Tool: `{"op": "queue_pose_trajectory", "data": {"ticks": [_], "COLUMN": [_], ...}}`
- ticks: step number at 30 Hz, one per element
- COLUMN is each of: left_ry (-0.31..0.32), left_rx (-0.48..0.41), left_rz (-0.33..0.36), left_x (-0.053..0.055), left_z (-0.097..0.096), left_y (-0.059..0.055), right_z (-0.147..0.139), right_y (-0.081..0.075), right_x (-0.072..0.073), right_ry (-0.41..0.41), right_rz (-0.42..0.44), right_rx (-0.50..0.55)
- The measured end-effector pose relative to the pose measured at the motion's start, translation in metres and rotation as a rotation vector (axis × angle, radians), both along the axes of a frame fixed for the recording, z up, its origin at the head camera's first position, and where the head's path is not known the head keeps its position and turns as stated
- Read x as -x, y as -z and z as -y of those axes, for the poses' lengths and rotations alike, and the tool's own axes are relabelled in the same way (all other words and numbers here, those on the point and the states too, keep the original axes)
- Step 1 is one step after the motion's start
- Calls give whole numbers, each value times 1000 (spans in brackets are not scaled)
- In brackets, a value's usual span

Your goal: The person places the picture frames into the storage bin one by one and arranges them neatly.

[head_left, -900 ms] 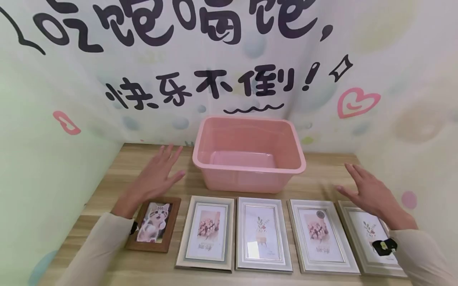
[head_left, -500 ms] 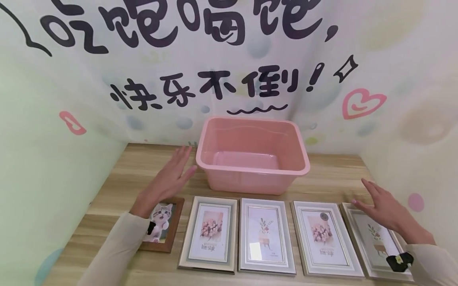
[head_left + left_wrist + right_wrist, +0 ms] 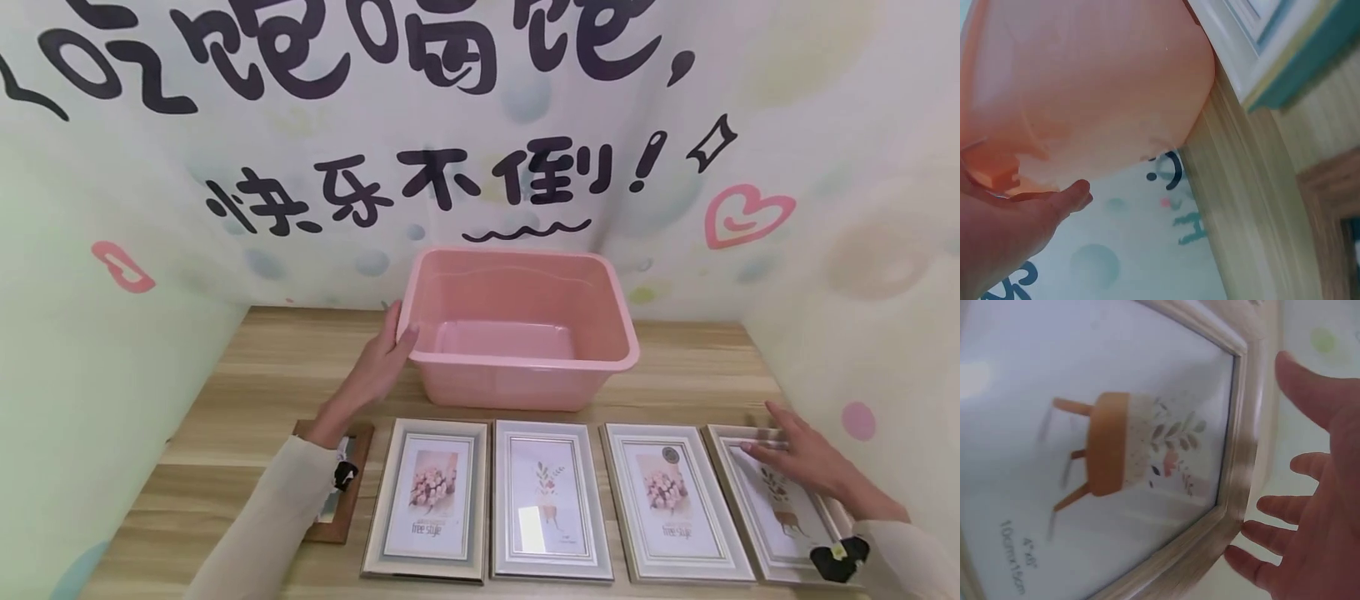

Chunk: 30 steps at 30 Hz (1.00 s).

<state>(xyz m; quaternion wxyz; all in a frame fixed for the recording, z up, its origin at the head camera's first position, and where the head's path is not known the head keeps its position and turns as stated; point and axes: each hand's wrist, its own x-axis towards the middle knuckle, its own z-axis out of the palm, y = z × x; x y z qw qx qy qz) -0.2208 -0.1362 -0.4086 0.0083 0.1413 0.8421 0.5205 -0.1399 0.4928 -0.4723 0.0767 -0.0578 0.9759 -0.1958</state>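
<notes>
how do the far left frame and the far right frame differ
The left frame is brown and looks smaller; the right frame is pale and larger. A sleeve hides part of the left frame, the right hand part of the right. Both lie on the wooden table.

A pink tub stands upright on the wood-grained surface, by the middle of its back edge. In front, starting nearest the left edge, lie a brown frame, a pale rose-print frame, a plant-print frame, another rose-print frame and, towards the right edge, a second plant-print frame.
</notes>
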Motion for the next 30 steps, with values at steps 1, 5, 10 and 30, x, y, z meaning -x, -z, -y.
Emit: {"op": "queue_pose_trajectory", "data": {"ticks": [1, 5, 10, 30], "left_ry": [-5, -7, -10, -87], "left_rx": [-23, -140, -229, -335], "left_rz": [4, 18, 25, 155], "left_x": [1, 3, 2, 19], "left_z": [-1, -4, -9, -19], "left_y": [0, 2, 1, -3], "right_z": [-2, -10, -19, -30], "right_y": [1, 4, 8, -11], "right_x": [2, 8, 10, 4], "right_ry": [-8, -13, 5, -80], "right_rz": [-11, 9, 53, -245], "right_rx": [3, 29, 9, -113]}}
